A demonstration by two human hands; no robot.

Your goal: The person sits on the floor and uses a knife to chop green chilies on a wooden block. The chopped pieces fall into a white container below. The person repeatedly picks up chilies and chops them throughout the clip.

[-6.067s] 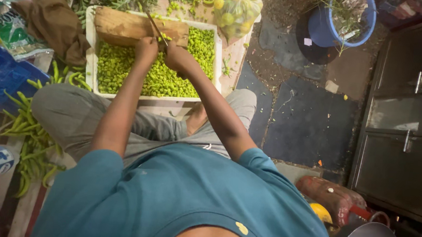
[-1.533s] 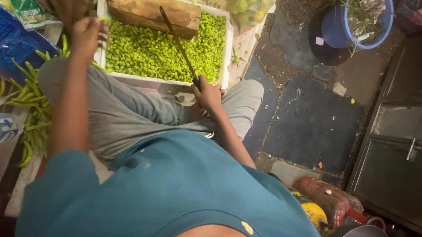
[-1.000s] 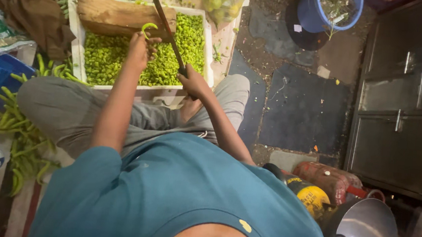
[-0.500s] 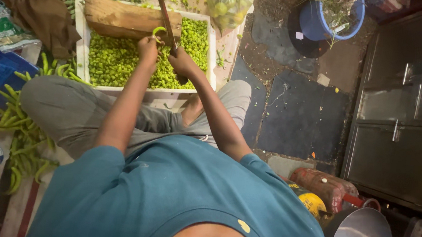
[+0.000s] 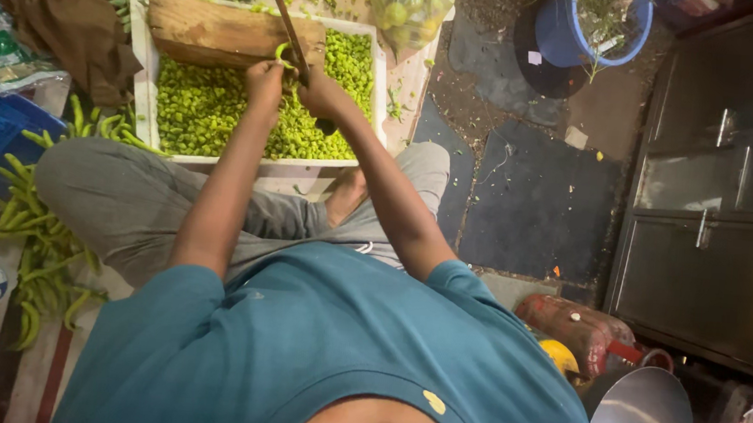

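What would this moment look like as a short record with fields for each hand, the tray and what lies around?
left hand: left hand pinches a curved green chilli at the blade
right hand: right hand grips the long dark knife
tray: white rectangular tray full of chopped green pieces, wooden block at its far end
around: whole green chillies on the floor, blue plastic bucket

A rough wooden chopping block (image 5: 230, 32) is sitting in a smooth white plastic tray (image 5: 145, 89); glossy green chillies (image 5: 34, 241) are lying beside matt brown cloth (image 5: 67, 22).
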